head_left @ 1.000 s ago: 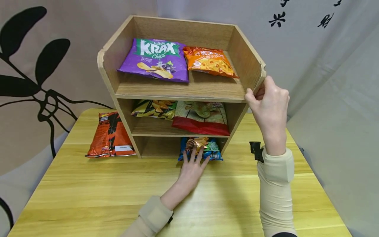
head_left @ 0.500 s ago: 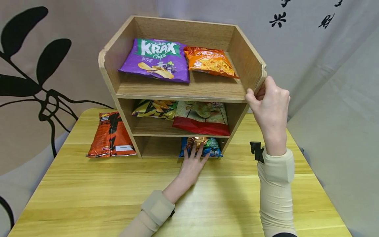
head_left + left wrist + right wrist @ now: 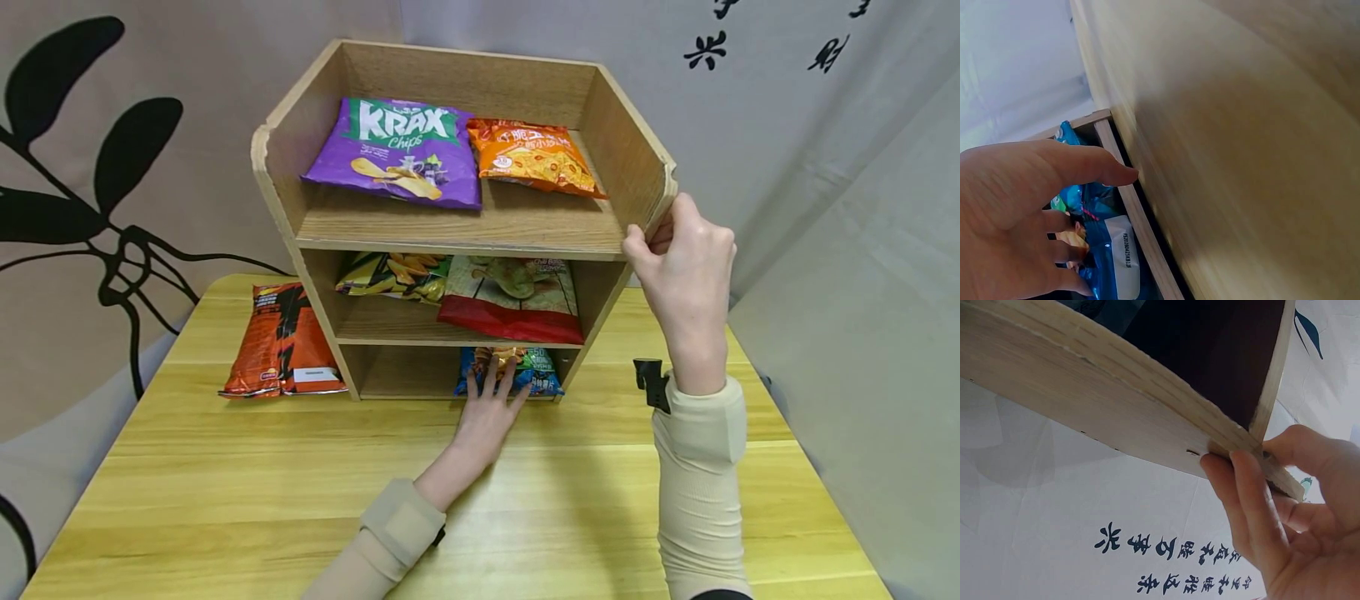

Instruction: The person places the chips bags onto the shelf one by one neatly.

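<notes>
My left hand (image 3: 487, 421) lies with spread fingers against a blue chip bag (image 3: 542, 375) in the bottom compartment of a wooden shelf (image 3: 450, 237). In the left wrist view the thumb reaches over the shelf's bottom front edge (image 3: 1141, 231), and the fingers rest on the blue bag (image 3: 1100, 256). My right hand (image 3: 682, 279) grips the front edge of the shelf's right side panel between thumb and fingers. The right wrist view shows that panel (image 3: 1147, 394) pinched near its corner.
On the top shelf lie a purple Krax chip bag (image 3: 405, 154) and an orange snack bag (image 3: 536, 158). The middle shelf holds a yellow-black bag (image 3: 393, 275) and a red-and-white bag (image 3: 513, 300). A red-orange bag (image 3: 281, 342) lies on the table (image 3: 300, 483), left of the shelf.
My left hand has moved slightly forward, and the blue chip bag has slid deeper into the bottom compartment. My right hand keeps its grip on the side panel.
</notes>
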Demonstrator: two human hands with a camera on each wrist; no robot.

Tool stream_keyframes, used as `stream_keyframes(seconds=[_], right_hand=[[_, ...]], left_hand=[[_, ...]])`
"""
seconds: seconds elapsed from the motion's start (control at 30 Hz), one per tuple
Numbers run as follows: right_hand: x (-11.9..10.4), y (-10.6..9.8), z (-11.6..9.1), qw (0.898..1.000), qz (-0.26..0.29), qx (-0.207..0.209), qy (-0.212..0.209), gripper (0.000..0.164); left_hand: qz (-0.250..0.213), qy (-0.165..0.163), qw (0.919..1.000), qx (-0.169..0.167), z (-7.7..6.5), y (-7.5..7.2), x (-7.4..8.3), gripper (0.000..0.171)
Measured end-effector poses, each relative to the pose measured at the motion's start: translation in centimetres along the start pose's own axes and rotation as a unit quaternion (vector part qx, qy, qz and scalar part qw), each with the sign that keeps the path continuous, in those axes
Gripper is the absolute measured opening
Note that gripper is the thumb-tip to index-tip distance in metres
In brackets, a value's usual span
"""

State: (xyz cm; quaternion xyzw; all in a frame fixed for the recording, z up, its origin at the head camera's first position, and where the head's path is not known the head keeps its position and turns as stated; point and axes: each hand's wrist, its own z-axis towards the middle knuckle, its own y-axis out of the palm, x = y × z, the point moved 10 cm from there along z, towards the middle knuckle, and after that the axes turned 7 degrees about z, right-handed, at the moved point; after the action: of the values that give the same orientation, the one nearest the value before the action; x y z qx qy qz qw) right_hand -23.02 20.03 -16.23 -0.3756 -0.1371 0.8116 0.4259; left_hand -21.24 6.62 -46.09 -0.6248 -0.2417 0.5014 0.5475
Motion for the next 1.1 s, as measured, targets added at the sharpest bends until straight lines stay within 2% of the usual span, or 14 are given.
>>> stream_keyframes(seconds=[0.23, 0.37, 0.43, 0.53, 0.63, 0.73, 0.8, 0.87, 0.97, 1.03, 1.1], right_hand=[[0.1, -0.1, 0.0, 1.000, -0.002, 0.001, -0.001, 0.024], [0.2, -0.1, 0.0, 1.000, -0.001, 0.002, -0.001, 0.024], [0.3, 0.0, 0.0, 1.000, -0.001, 0.001, -0.003, 0.024], [0.2, 0.0, -0.1, 1.000, 0.000, 0.001, -0.006, 0.023], [0.2, 0.0, 0.0, 1.000, -0.001, 0.002, -0.009, 0.023], [0.1, 0.0, 0.0, 1.000, -0.002, 0.003, -0.010, 0.023], [0.0, 0.0, 0.0, 1.000, 0.000, 0.002, -0.011, 0.023], [0.0, 0.0, 0.0, 1.000, 0.001, 0.003, -0.012, 0.023], [-0.1, 0.0, 0.0, 1.000, 0.002, 0.003, -0.014, 0.023], [-0.1, 0.0, 0.0, 1.000, 0.001, 0.003, -0.014, 0.023], [-0.1, 0.0, 0.0, 1.000, 0.002, 0.001, -0.013, 0.023]], left_hand=[[-0.010, 0.004, 0.9999, -0.013, 0.3, 0.3, 0.0, 0.087], [-0.068, 0.019, 0.9973, -0.016, 0.2, 0.1, -0.3, 0.085], [-0.121, 0.029, 0.9922, -0.008, 0.0, -0.3, -0.8, 0.081], [-0.199, 0.049, 0.9786, 0.020, -0.6, -1.7, -2.0, 0.074], [-0.243, 0.069, 0.9656, 0.060, -1.4, -3.3, -3.5, 0.066], [-0.280, 0.070, 0.9561, 0.052, -2.5, -4.0, -5.3, 0.053], [-0.313, 0.048, 0.9484, 0.009, -3.4, -3.5, -6.9, 0.043], [-0.342, 0.013, 0.9383, -0.050, -4.4, -2.6, -8.9, 0.036], [-0.352, -0.055, 0.9255, -0.129, -6.5, -0.8, -12.7, 0.035], [-0.332, -0.101, 0.9244, -0.158, -8.0, 0.1, -15.7, 0.026], [-0.300, -0.154, 0.9279, -0.160, -9.4, 0.8, -18.9, 0.018]])
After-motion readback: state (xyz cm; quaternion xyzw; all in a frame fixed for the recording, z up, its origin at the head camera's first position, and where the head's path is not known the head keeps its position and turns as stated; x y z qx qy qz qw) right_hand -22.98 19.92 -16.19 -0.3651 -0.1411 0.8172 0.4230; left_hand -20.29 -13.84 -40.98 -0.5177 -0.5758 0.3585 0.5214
